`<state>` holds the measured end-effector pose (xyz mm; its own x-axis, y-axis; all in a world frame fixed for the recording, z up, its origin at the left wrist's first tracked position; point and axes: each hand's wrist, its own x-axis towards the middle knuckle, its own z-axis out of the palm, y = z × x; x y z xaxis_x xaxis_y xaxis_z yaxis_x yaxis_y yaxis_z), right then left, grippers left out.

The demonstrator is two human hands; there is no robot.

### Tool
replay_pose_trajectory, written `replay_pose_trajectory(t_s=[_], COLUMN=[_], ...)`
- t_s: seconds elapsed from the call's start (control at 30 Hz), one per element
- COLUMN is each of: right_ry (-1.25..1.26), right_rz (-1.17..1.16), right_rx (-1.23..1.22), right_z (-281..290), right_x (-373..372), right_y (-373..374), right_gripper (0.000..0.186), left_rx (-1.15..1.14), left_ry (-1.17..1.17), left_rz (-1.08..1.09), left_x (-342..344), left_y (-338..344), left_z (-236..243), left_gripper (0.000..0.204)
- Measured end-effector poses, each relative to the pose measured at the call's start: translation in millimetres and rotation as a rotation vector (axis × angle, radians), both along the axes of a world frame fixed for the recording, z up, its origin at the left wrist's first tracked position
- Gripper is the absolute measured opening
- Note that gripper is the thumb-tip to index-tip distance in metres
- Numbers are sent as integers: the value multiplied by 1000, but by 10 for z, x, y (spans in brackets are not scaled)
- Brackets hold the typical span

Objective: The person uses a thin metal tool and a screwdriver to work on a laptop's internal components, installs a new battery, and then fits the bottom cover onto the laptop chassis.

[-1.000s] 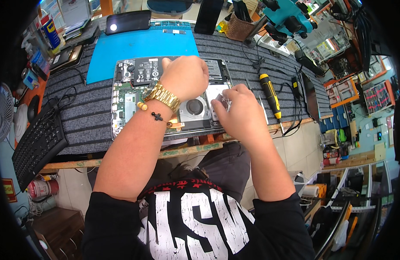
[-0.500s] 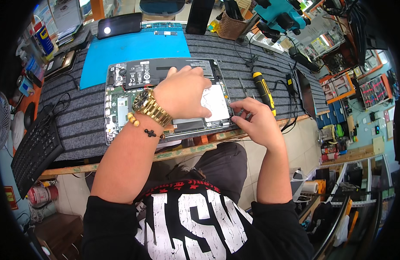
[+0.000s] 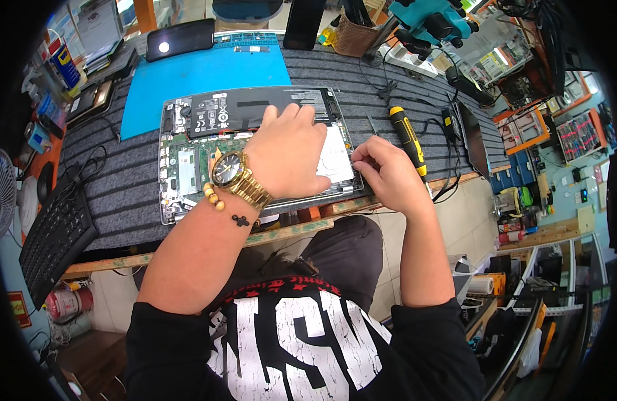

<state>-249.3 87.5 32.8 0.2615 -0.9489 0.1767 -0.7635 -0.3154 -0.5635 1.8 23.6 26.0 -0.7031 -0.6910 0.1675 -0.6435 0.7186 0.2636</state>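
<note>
- The opened laptop (image 3: 236,142) lies on the ribbed grey desk (image 3: 114,170), insides facing up, its black battery (image 3: 231,110) along the far side.
- The left hand (image 3: 288,152) is spread over the laptop; its grip is open, thumb by the pale rectangular plate (image 3: 335,157).
- The right hand (image 3: 392,177) is at the laptop's right edge, fingertips drawn together; I cannot tell whether its grip has anything in it.
- A yellow-and-black screwdriver (image 3: 407,137) lies to the right, a blue mat (image 3: 205,77) behind.
</note>
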Motion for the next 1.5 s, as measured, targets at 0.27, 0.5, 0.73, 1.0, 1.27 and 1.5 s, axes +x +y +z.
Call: replay_pose_trajectory(t_s=[0.27,0.5,0.73,1.0,1.27,1.5], right_ry=[1,-30,21,12,-3,-53], right_rz=[27,43,57,1,35,0], right_rx=[-60,-55,-88,-66,-66,-111], right_z=[33,-43,-23,-3,-19,-131], right_x=[-27,-31,-37,-83,-109,-140], right_y=[9,18,24,121,131,99], right_gripper=[6,6,6,23,27,25], left_rx=[11,20,21,-3,-40,-18], left_ry=[24,48,41,-15,45,108], left_rz=[-7,-16,-17,28,25,-20], left_x=[31,54,46,2,-86,-57], left_y=[-53,-50,-31,37,42,-19], left_z=[26,13,23,12,-111,-84], left_gripper=[64,65,67,77,83,84])
